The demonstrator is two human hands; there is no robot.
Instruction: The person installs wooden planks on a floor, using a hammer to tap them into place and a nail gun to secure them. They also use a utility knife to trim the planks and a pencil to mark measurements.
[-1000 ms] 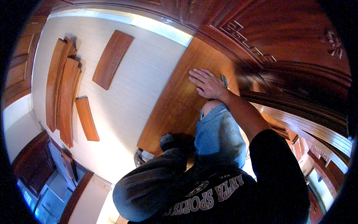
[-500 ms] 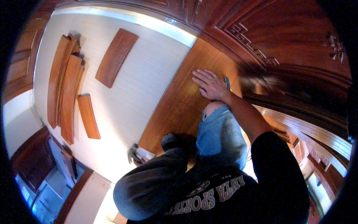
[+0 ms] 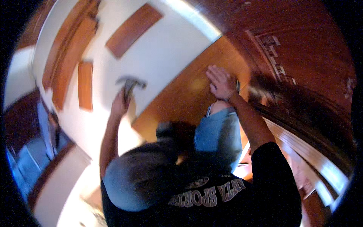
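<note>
My left hand (image 3: 120, 102) is wrapped round the handle of a claw hammer (image 3: 130, 82), its dark metal head raised beyond the fingers, over the pale floor sheet (image 3: 170, 45). On the laid brown wood planks (image 3: 166, 102), my right hand (image 3: 220, 82) rests flat with its fingers stretched out, near the right end. A small dark-and-light object (image 3: 237, 84) shows just beside the right wrist, too blurred to name. My bent knee in blue denim (image 3: 217, 130) presses over the planks close to the right forearm.
A single loose plank (image 3: 134, 30) and a short plank piece (image 3: 85, 85) lie on the pale sheet. Several long planks are stacked (image 3: 72, 49) at the far left. Carved dark wood furniture (image 3: 295, 53) borders the right side. Bright metal-like rails (image 3: 302, 151) run at the lower right.
My left hand has come up from beside my leg, lifting the hammer forward over the pale sheet. My right hand stays flat on the planks. The whole view has turned and blurred.
</note>
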